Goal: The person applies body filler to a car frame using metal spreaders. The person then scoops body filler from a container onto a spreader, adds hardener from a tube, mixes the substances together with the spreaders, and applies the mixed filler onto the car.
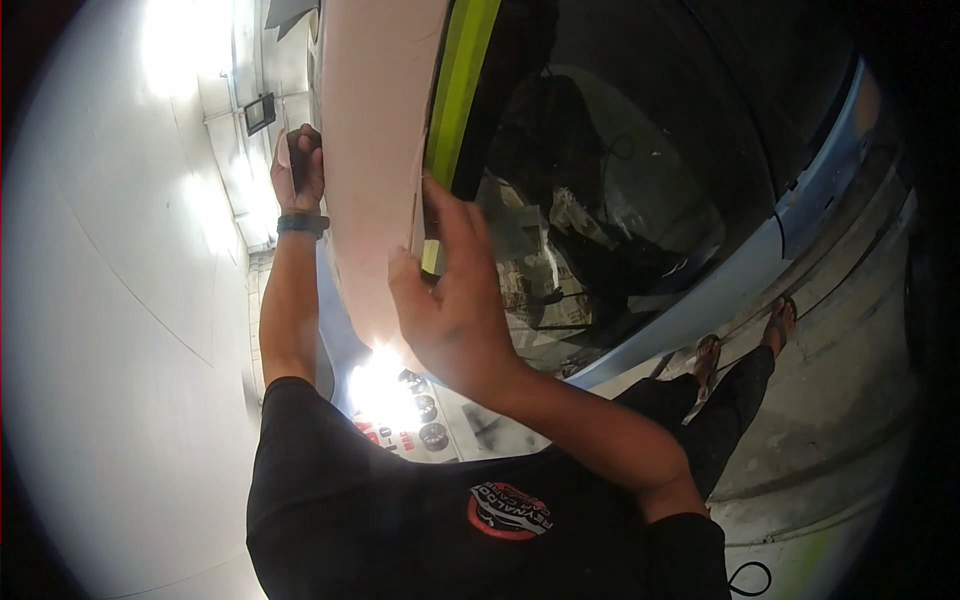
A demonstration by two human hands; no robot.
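Note:
A long pale pink strip, with the look of a sheet or a coated panel, runs down beside a car's dark window. Along the strip's window side lies a yellow-green band. My right hand is at the strip's lower right edge, its thumb on the pink face and its fingers bent over the edge by the band. Past the strip's left side, my left hand, with a dark watch on the wrist, has its fingers curled. Whatever those fingers hold, if anything, cannot be made out.
Blue bodywork edges the window on the right. Sandalled feet stand on the worn floor. A bright light glares near a wall sign, and a floodlight hangs upper left. A black cable loops at lower right.

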